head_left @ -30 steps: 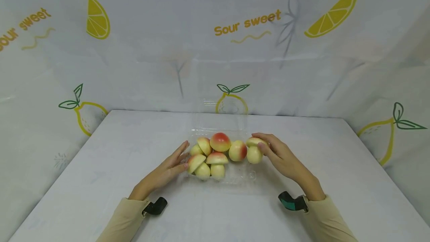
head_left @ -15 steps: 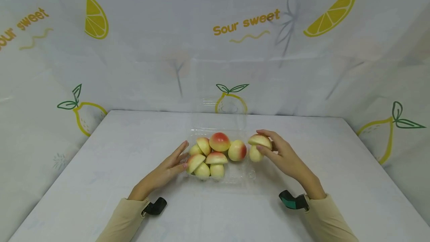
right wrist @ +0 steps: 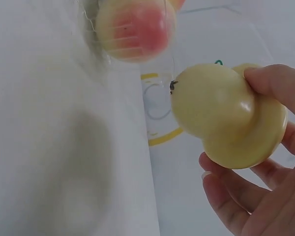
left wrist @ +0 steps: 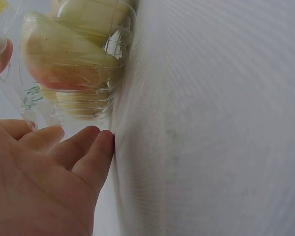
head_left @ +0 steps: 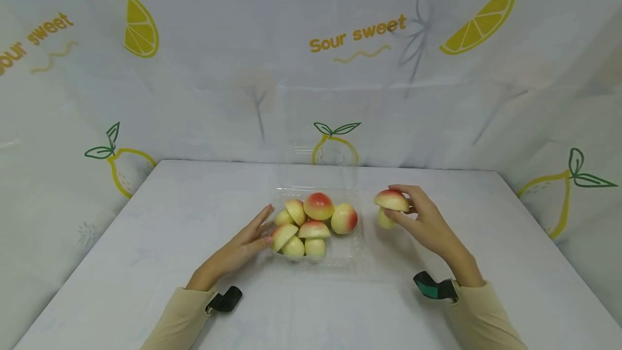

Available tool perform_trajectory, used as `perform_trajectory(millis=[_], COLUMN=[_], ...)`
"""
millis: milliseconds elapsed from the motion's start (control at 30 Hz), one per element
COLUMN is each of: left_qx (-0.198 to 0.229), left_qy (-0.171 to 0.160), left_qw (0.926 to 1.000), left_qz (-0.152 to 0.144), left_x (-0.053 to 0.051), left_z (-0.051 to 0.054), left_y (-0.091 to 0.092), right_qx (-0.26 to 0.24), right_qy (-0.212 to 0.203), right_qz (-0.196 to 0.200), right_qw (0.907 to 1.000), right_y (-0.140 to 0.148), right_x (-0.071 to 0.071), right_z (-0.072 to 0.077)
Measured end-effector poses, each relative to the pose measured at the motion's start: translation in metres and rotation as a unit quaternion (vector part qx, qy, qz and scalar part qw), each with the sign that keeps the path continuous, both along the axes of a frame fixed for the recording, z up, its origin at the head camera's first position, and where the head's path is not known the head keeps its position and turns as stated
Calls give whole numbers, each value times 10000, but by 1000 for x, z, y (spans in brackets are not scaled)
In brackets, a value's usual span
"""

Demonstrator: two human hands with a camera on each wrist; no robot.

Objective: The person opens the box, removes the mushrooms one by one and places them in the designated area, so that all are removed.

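My right hand [head_left: 430, 228] grips a toy mushroom [head_left: 391, 201] with a red-and-yellow cap and pale stem, off the table to the right of a clear plastic clamshell box [head_left: 346, 255]. In the right wrist view, the thumb and fingers pinch the cap of this mushroom [right wrist: 221, 108], its rounded stem end facing the camera. My left hand [head_left: 238, 247] rests with loosely straight fingers against the box's left side. The left wrist view shows the fingertips beside the box wall, with mushrooms [left wrist: 64, 56] behind the plastic. Several mushrooms [head_left: 313, 229] lie inside the box, some tilted.
The box's clear lid [head_left: 318, 174] stands raised at the back. A white cloth covers the table [head_left: 146, 253], and a lemon-print curtain [head_left: 214, 69] hangs behind its far edge. Dark wrist cameras [head_left: 225, 300] sit at both cuffs.
The right hand has lifted the mushroom and carried it rightward, away from the box's right side. Its cap top has turned more into view. The left hand stays in place.
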State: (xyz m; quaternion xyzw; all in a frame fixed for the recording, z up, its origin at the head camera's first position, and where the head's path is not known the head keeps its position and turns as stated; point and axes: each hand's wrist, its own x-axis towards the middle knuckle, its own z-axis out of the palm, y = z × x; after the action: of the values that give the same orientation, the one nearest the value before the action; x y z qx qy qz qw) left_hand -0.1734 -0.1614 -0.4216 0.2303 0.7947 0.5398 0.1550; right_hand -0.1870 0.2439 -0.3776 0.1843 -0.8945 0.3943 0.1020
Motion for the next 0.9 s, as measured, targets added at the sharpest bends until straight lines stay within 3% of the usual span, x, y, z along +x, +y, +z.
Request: perform_trajectory(millis=[900], left_qx=[-49], left_qy=[-41], left_qw=[10000], left_qz=[34], left_x=[1], left_z=[3], left_y=[1], right_qx=[403], right_qy=[-1172], right_qz=[-369], right_qw=[9916], right_y=[51], right_x=[-41], right_z=[-3])
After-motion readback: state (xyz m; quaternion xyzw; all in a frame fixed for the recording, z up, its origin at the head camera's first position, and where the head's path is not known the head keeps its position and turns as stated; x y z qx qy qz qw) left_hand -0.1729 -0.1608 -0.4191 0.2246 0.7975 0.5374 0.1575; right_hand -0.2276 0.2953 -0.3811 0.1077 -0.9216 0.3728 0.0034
